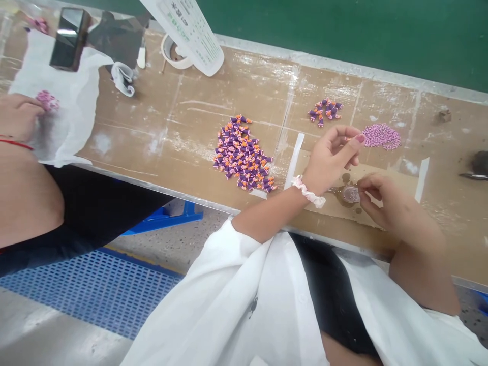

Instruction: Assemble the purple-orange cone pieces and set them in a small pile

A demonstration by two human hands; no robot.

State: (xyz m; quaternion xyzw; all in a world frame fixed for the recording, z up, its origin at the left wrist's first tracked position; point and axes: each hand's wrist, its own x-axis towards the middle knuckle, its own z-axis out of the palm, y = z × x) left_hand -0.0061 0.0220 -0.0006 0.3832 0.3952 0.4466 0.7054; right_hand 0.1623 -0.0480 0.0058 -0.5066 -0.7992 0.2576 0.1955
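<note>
My left hand [331, 155], with a pale scrunchie on its wrist, is raised over the table with thumb and fingers pinched. A bit of orange shows between the fingers, but what they hold is mostly hidden. Close by on the right lies a pile of tiny pink pieces with dark specks [381, 137]. My right hand [394, 206] is lower down, its fingertips pinched at the rim of a small clear cup [349, 194]. Anything in that pinch is too small to make out. Wet spots surround the cup on a taped-down cardboard sheet [400, 183].
To the left lies a large heap of small purple-and-orange pieces [244, 155], with a smaller group [325, 111] beyond my left hand. A white bottle [194, 38] and tape roll [173, 56] are at the back. Another person's hand [19, 116] touches pink pieces on white cloth.
</note>
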